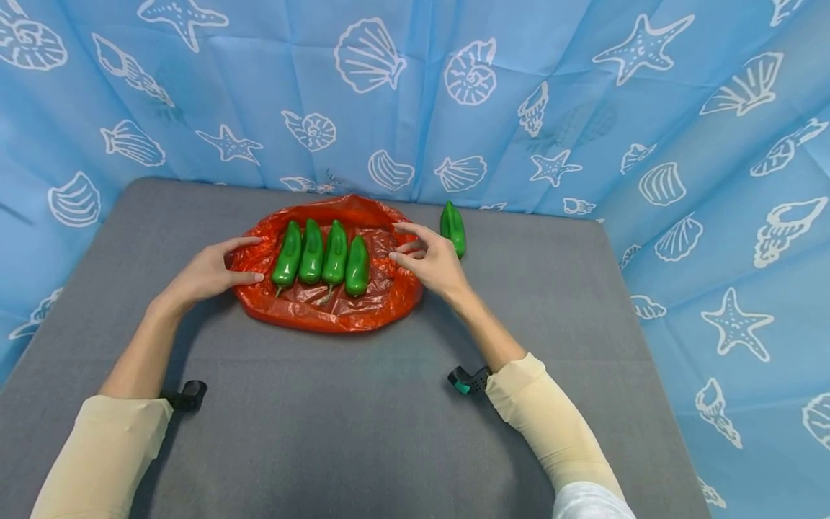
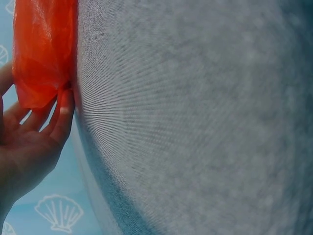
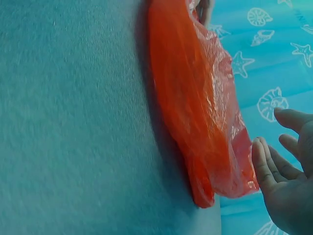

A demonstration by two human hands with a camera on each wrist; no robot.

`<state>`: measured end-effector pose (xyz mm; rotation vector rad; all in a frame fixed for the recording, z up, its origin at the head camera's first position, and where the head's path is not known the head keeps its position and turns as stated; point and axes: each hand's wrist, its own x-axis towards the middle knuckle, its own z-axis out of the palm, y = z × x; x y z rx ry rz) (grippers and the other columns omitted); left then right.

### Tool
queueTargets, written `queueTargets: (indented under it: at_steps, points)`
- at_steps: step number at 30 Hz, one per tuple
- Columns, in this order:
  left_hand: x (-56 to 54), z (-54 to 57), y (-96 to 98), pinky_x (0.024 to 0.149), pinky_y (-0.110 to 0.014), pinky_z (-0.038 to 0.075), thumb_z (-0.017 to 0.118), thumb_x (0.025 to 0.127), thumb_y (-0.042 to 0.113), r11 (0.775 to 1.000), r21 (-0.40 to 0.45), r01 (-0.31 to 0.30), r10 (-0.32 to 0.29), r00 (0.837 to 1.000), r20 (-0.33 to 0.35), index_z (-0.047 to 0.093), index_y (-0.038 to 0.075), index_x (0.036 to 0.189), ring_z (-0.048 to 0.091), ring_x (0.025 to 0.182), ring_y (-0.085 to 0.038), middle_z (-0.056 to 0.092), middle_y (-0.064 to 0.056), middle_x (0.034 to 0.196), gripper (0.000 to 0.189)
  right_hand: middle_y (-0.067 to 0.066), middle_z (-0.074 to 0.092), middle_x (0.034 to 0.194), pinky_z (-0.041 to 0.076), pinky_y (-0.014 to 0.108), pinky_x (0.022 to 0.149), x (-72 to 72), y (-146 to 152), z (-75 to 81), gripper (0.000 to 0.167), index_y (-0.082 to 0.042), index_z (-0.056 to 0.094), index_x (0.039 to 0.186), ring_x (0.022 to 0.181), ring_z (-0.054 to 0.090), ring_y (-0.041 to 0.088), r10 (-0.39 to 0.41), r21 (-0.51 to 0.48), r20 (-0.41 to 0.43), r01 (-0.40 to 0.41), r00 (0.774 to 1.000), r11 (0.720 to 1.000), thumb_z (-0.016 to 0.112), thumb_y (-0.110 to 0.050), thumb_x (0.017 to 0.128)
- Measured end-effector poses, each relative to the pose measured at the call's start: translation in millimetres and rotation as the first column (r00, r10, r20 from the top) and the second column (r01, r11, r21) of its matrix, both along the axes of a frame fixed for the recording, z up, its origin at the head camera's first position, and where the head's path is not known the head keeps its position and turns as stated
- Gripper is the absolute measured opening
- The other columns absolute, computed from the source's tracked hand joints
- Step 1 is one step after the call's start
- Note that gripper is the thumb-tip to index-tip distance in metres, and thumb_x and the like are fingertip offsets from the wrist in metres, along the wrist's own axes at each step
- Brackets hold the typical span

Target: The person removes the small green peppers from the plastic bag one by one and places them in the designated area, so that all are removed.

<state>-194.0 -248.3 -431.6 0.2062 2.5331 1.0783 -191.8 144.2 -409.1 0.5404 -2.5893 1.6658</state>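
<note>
An orange-red plastic bag point(image 1: 324, 321) lies spread on the table, its mouth facing up. Several green peppers point(image 1: 313, 252) lie side by side inside it. My left hand point(image 1: 204, 272) is at the bag's left end, thumb and index finger spread apart over its rim. In the left wrist view, its other fingers touch the bag's side. My right hand point(image 1: 433, 259) hovers at the right rim with fingers extended and thumb apart. Nothing shows between those fingers in the right wrist view. One more green pepper point(image 1: 453, 231) lies outside the bag, just beyond the right hand.
A grey cloth-covered table point(image 1: 337, 432) bears everything. Behind it and along the right side hangs a blue curtain point(image 1: 415, 94) with white shells and starfish. Each wrist wears a black strap-on device point(image 1: 468, 379).
</note>
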Motion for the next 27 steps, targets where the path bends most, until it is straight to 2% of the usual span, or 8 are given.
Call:
queueTargets:
  at_steps: [4, 7, 11, 21, 27]
  points:
    - [-0.7, -0.6, 0.1, 0.108, -0.068, 0.027, 0.072, 0.092, 0.031, 1.0, 0.007, 0.003, -0.003, 1.0, 0.0, 0.027, 0.008, 0.157, 0.03, 0.136, -0.055, 0.024, -0.036, 0.154, 0.082, 0.016, 0.062, 0.129, 0.059, 0.034, 0.077, 10.3, -10.2, 13.5, 0.048, -0.002, 0.06, 0.134, 0.095, 0.069, 0.031, 0.008, -0.001, 0.033, -0.008, 0.999, 1.0, 0.074, -0.002, 0.088]
    - [-0.8, -1.2, 0.6, 0.108, -0.067, 0.027, 0.072, 0.092, 0.03, 1.0, 0.012, 0.004, -0.004, 1.0, 0.002, 0.028, 0.007, 0.157, 0.03, 0.136, -0.054, 0.025, -0.036, 0.154, 0.081, 0.016, 0.063, 0.129, 0.059, 0.032, 0.078, 10.6, -14.1, 7.6, 0.049, -0.004, 0.059, 0.135, 0.095, 0.07, 0.028, 0.008, 0.009, 0.048, -0.008, 0.999, 1.0, 0.074, -0.003, 0.088]
    - [-0.6, -1.3, 1.4, 0.108, -0.067, 0.027, 0.072, 0.093, 0.029, 1.0, 0.015, 0.004, -0.004, 1.0, 0.001, 0.028, 0.007, 0.156, 0.03, 0.137, -0.053, 0.025, -0.035, 0.154, 0.08, 0.017, 0.062, 0.13, 0.058, 0.029, 0.078, 5.5, -17.2, -10.7, 0.052, -0.008, 0.059, 0.136, 0.095, 0.071, 0.024, 0.015, 0.02, 0.043, -0.015, 0.999, 1.0, 0.076, -0.006, 0.087]
    - [-0.3, -0.5, 2.0, 0.108, -0.064, 0.03, 0.073, 0.092, 0.029, 0.999, 0.041, -0.021, 0.021, 1.0, 0.002, 0.031, 0.009, 0.156, 0.032, 0.136, -0.051, 0.026, -0.034, 0.154, 0.079, 0.019, 0.059, 0.135, 0.057, 0.026, 0.081, 8.1, -35.4, -17.5, 0.054, -0.006, 0.057, 0.137, 0.104, 0.068, 0.031, 0.014, 0.038, 0.073, -0.016, 0.997, 0.999, 0.077, -0.009, 0.088]
    - [-0.7, -0.5, 1.7, 0.109, -0.064, 0.029, 0.072, 0.093, 0.03, 0.999, 0.037, -0.038, 0.038, 0.999, 0.018, 0.031, 0.01, 0.156, 0.03, 0.139, -0.05, 0.024, -0.033, 0.156, 0.078, 0.017, 0.061, 0.132, 0.056, 0.024, 0.084, 7.9, -46.6, -23.3, 0.057, -0.005, 0.056, 0.139, 0.108, 0.066, 0.029, 0.021, 0.055, 0.094, -0.027, 0.995, 0.998, 0.078, -0.01, 0.087]
